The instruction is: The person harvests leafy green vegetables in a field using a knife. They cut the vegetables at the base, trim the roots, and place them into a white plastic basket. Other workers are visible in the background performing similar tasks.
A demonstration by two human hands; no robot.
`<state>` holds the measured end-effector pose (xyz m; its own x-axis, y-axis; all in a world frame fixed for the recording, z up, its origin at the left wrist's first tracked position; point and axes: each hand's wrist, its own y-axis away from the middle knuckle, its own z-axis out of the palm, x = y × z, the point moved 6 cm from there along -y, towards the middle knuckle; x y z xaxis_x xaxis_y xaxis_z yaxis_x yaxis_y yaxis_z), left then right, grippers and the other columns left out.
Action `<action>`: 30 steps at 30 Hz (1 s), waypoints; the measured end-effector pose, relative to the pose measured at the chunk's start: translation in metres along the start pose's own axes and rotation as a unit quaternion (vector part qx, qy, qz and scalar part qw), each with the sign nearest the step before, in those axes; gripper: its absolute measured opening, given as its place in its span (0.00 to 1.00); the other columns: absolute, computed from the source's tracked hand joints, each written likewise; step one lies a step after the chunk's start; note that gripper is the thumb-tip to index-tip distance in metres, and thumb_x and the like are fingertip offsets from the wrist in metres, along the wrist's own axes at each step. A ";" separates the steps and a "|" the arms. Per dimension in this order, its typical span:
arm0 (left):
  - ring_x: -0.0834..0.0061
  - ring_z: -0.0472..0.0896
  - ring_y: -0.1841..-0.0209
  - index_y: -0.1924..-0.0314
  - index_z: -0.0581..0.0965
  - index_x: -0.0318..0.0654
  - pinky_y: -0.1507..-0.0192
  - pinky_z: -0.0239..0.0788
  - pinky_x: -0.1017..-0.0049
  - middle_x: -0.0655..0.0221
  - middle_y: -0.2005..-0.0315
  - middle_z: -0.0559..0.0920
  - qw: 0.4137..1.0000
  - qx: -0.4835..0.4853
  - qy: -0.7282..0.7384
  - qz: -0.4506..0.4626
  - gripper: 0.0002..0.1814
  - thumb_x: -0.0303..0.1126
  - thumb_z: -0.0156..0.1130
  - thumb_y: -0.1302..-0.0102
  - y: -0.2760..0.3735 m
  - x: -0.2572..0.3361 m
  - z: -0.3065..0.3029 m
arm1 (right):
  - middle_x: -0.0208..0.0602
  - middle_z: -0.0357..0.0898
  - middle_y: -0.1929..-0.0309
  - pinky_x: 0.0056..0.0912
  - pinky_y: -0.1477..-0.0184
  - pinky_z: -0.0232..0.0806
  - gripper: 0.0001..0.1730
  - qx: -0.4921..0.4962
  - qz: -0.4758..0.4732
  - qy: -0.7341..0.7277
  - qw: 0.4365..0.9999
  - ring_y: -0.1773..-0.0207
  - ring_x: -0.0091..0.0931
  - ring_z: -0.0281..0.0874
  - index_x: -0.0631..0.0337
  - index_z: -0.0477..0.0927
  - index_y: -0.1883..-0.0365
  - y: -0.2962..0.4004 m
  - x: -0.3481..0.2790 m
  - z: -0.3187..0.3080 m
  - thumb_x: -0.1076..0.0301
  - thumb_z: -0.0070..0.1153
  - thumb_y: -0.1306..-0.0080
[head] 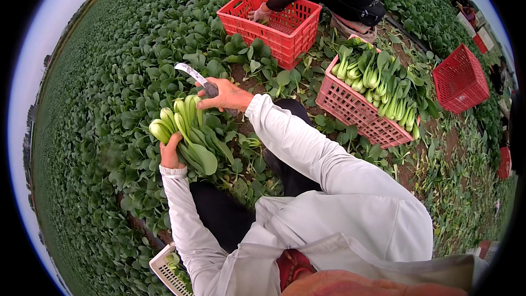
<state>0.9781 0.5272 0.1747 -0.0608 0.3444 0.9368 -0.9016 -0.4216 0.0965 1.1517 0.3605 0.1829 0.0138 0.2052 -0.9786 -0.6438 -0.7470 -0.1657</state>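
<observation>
My left hand (171, 152) grips several heads of bok choy (187, 125), their pale bases up and their leaves hanging toward my knees. In my right hand (226, 95) is a curved harvesting knife (192, 73); its dark handle lies against the palm and the blade points away to the left. The fingers of that hand are beside the bok choy stems, and I cannot tell whether they touch them. Standing bok choy plants (123, 131) surround both hands. To the right, a faded red plastic crate (349, 107) holds rows of cut bok choy (382, 78).
Ahead, a co-worker's gloved hand (259, 14) reaches into a red crate (267, 35). Another red crate (462, 80) lies tilted at the right. A white crate (166, 269) with some greens stands by my left elbow. Leaf scraps litter the soil (448, 164). Other people are far right.
</observation>
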 end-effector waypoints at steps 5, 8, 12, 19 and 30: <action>0.70 0.84 0.57 0.43 0.76 0.31 0.54 0.77 0.68 0.63 0.53 0.83 1.000 0.004 -0.020 0.001 0.20 0.26 0.65 0.34 0.000 -0.007 0.030 | 0.25 0.76 0.71 0.21 0.77 0.62 0.34 0.007 0.053 -0.096 0.994 0.80 0.16 0.69 0.62 0.76 0.47 0.008 0.001 0.017 0.56 0.78 0.46; 0.71 0.84 0.54 0.42 0.75 0.28 0.49 0.75 0.70 0.62 0.54 0.84 0.959 -0.004 -0.256 0.119 0.22 0.28 0.67 0.33 0.000 0.015 0.026 | 0.25 0.76 0.71 0.21 0.78 0.63 0.34 0.004 0.026 -0.085 0.996 0.80 0.16 0.69 0.63 0.76 0.47 0.005 -0.001 0.019 0.57 0.78 0.46; 0.66 0.80 0.43 0.40 0.74 0.28 0.39 0.70 0.68 0.55 0.42 0.78 0.861 0.028 -0.395 0.319 0.29 0.32 0.74 0.38 0.005 0.033 0.004 | 0.23 0.76 0.69 0.18 0.77 0.60 0.33 -0.026 0.035 -0.064 0.997 0.79 0.14 0.67 0.63 0.76 0.44 -0.004 -0.005 0.043 0.59 0.76 0.43; 0.75 0.84 0.56 0.47 0.81 0.35 0.51 0.77 0.71 0.68 0.58 0.86 0.973 -0.053 -0.196 0.112 0.26 0.41 0.76 0.42 0.005 0.021 0.003 | 0.21 0.73 0.77 0.17 0.75 0.56 0.15 -0.049 0.032 -0.047 0.997 0.80 0.13 0.63 0.61 0.80 0.55 -0.013 -0.012 0.068 0.61 0.67 0.33; 0.65 0.85 0.56 0.41 0.76 0.33 0.54 0.80 0.66 0.62 0.54 0.85 0.894 0.346 0.008 0.285 0.20 0.27 0.62 0.32 0.349 0.115 -0.195 | 0.40 0.80 0.43 0.14 0.73 0.58 0.25 -0.076 0.136 -0.054 0.986 0.77 0.13 0.60 0.63 0.73 0.34 -0.029 0.044 0.063 0.57 0.55 0.23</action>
<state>0.5729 0.5831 0.2508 -0.4370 -0.0811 0.8958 -0.2413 -0.9489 -0.2036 1.1228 0.4307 0.1518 -0.2304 0.0436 -0.9721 -0.4909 -0.8678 0.0774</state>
